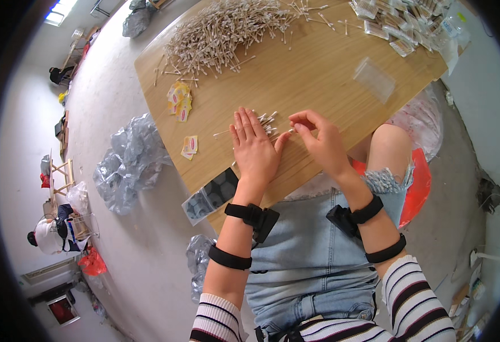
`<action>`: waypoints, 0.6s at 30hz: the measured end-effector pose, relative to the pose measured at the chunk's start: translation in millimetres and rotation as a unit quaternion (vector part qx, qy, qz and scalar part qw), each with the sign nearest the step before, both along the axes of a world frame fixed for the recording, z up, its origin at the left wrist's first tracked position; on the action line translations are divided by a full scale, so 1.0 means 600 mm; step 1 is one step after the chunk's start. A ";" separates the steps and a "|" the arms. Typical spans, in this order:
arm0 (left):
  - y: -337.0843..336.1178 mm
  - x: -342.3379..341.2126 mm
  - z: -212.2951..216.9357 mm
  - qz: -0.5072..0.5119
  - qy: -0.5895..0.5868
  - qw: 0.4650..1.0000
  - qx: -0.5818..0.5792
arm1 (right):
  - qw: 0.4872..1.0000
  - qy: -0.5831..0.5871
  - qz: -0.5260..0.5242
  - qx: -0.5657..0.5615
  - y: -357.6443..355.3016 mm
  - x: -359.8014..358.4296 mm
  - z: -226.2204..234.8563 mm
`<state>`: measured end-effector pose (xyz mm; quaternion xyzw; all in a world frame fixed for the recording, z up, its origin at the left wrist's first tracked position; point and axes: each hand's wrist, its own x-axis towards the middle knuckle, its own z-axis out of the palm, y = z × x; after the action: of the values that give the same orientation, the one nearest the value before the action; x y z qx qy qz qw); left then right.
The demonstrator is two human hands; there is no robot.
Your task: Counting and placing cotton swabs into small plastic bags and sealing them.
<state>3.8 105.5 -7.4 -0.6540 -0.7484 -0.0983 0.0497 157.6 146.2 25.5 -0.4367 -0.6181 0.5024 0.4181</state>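
Note:
My left hand (254, 151) lies flat on the wooden table, fingers stretched out, partly covering a small group of cotton swabs (268, 122). Several white swab tips stick out past its right side, and one swab shows to its left. My right hand (321, 142) is just to the right, thumb and fingers drawn together in a pinch. A white swab tip (291, 130) shows at those fingers, close to my left thumb; the rest of that swab is hidden. Toward the far side of the table rises a big heap of loose cotton swabs (227, 37).
Yellow-and-white paper cards (180, 101) lie at the table's left, with more small cards (190, 146) nearer. A dark patterned packet (213, 194) sits at the left edge. Clear bags (374, 80) lie at right, below filled swab packs (401, 25). Grey plastic (130, 162) is on the floor.

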 end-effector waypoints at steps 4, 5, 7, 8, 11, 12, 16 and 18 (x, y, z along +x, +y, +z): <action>-0.026 0.015 -0.002 0.003 -0.022 1.000 0.001 | 0.998 -0.020 0.016 0.052 0.006 -0.015 -0.010; -0.037 0.030 -0.002 0.007 -0.056 0.998 0.011 | 0.998 -0.035 0.014 0.060 0.009 -0.010 -0.018; -0.059 0.036 0.005 0.016 -0.067 0.997 0.018 | 0.997 -0.042 0.011 0.064 0.017 -0.011 -0.023; -0.071 0.036 0.008 0.029 -0.079 0.996 0.027 | 0.996 -0.051 0.011 0.069 0.018 -0.013 -0.022; -0.096 0.032 0.016 0.018 -0.074 0.997 0.021 | 0.993 -0.052 0.018 0.101 0.021 -0.014 -0.015; -0.101 0.032 0.018 0.010 -0.069 0.997 0.015 | 0.994 -0.051 0.018 0.100 0.022 -0.011 -0.014; -0.110 0.037 0.017 0.009 -0.058 0.998 0.012 | 0.964 -0.162 0.070 0.200 0.021 -0.010 -0.013; -0.113 0.042 0.017 0.011 -0.062 0.998 0.003 | 0.950 -0.185 0.081 0.238 0.018 -0.014 -0.022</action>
<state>28.8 37.6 2.5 -0.6380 -0.7571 -0.1403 0.0069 149.0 157.2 12.5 -0.3585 -0.8195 0.2834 0.3458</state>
